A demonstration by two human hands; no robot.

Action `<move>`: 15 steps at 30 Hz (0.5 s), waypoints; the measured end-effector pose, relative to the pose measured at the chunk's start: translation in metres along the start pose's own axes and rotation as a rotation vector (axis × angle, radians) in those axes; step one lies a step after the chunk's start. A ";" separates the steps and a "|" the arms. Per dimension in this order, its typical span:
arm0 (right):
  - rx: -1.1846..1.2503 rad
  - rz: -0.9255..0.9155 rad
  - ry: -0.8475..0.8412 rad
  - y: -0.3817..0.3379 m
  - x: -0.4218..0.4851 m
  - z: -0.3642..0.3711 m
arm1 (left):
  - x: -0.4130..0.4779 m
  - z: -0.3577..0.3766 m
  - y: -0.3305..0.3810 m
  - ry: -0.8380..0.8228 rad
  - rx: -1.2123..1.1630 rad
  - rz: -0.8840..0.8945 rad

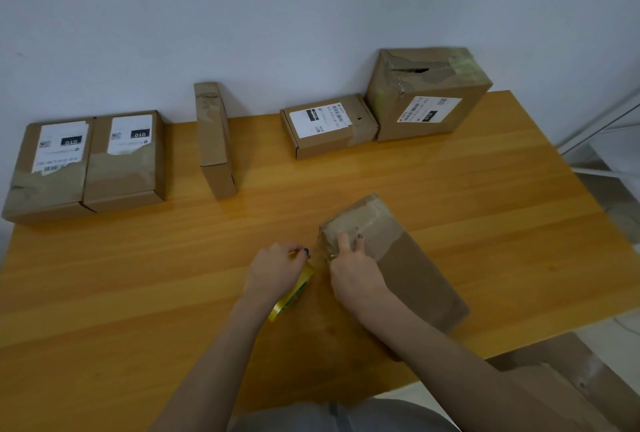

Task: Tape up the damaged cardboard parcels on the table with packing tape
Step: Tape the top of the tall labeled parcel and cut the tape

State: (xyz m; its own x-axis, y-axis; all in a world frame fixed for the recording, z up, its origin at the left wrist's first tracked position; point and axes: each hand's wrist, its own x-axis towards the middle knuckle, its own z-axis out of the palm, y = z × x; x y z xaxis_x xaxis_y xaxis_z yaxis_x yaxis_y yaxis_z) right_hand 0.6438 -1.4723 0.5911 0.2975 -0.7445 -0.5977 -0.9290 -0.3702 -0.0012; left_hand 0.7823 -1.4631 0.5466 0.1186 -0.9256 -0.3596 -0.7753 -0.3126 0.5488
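Observation:
A long flat cardboard parcel [412,258] lies on the wooden table [138,275] in front of me, its far end wrapped in clear tape. My right hand [353,269] rests on that taped end, thumb pressing down on the top and fingers curled over it. My left hand [277,270] grips a yellowish roll of packing tape [294,293] just left of the parcel. A clear strip of tape seems to run from the roll to the parcel's end.
Along the back wall stand two labelled flat boxes [90,161] at the left, a narrow box on its edge [214,140], a small labelled box [329,125] and a big torn box [429,92]. Another carton [568,372] sits below the table's right edge.

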 end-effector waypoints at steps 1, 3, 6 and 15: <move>-0.007 -0.002 -0.015 0.000 0.000 0.000 | -0.002 0.000 -0.001 0.010 -0.016 -0.003; 0.052 -0.015 -0.031 0.005 -0.002 -0.004 | -0.003 0.001 -0.002 0.022 -0.037 -0.005; 0.238 -0.092 -0.052 0.032 -0.011 -0.023 | -0.001 0.001 -0.003 0.007 -0.026 -0.009; 0.662 0.366 0.390 0.161 0.012 -0.005 | -0.002 0.000 0.001 0.004 -0.049 -0.027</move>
State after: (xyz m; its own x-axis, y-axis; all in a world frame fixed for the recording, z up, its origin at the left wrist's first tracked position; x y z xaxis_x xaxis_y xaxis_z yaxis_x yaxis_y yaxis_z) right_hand 0.4986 -1.5432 0.5877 -0.1048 -0.9370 -0.3333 -0.8826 0.2421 -0.4031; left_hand 0.7817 -1.4615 0.5481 0.1413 -0.9175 -0.3718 -0.7403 -0.3473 0.5756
